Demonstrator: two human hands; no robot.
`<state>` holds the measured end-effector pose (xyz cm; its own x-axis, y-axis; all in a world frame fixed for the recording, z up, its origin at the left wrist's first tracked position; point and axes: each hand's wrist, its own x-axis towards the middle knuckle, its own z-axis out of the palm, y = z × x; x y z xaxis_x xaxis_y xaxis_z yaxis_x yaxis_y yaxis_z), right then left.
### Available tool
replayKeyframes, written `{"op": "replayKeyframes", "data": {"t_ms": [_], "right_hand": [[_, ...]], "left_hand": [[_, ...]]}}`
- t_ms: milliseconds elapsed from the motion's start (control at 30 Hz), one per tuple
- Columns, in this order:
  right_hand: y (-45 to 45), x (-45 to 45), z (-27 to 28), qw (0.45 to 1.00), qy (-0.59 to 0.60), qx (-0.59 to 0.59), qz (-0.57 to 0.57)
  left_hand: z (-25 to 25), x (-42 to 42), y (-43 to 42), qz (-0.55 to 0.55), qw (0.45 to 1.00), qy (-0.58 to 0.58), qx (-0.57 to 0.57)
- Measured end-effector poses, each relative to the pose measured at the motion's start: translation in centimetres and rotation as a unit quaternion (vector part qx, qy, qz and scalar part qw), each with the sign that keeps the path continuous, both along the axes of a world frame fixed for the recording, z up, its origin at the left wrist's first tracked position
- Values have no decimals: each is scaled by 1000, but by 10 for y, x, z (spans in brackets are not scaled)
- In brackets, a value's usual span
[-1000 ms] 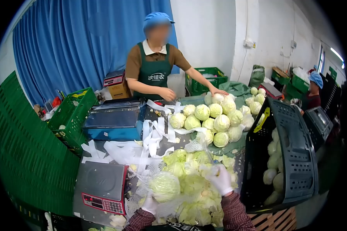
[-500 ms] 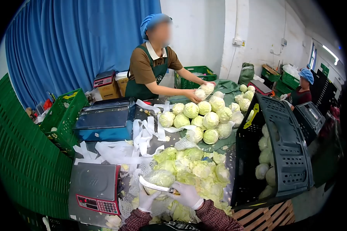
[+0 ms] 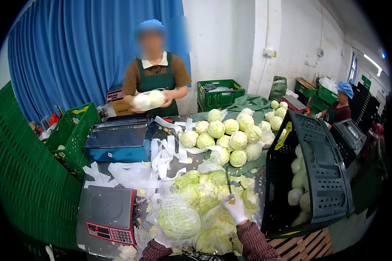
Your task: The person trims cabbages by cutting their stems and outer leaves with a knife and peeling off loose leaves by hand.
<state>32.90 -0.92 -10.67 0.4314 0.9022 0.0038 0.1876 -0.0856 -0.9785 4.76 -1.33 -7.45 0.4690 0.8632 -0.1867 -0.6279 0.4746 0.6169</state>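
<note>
A pale green cabbage (image 3: 178, 222), partly covered by white mesh netting (image 3: 166, 193), is close in front of me. My left hand (image 3: 162, 238), in a white glove, grips it from the lower left, with most of its fingers hidden behind the cabbage. Off to the right, my white-gloved right hand (image 3: 234, 209) is closed around the handle of a knife (image 3: 229, 185). Its narrow blade points away from me, seen nearly edge-on. Loose cabbage leaves (image 3: 211, 187) lie in a heap beneath and beyond both hands.
Trimmed cabbages (image 3: 238, 140) are piled at the far side. A scale (image 3: 109, 209) stands left, near white strips (image 3: 161, 156) and a blue-and-black machine (image 3: 117, 139). A dark crate (image 3: 329, 174) holding cabbages stands right. Across the table a co-worker (image 3: 157, 82) holds wrapped cabbages (image 3: 149, 100).
My right hand has moved the knife away from the cabbage, to the right. The cabbage has come nearer in my left hand. The co-worker has turned left, carrying the wrapped cabbages.
</note>
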Motion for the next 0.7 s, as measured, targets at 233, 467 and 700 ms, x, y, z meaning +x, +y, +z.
{"op": "replayKeyframes", "data": {"t_ms": [233,467,700], "right_hand": [[-25,-84,96,963,-246,56,93],[-24,-78,87,969,-84,102,210],[-28,-60,93,805,550,-80,206]], "left_hand": [[-9,11,23,69,951,206,221],[-47,-10,18,32,980,147,130],[-56,22,6,-17,996,-36,-82]]}}
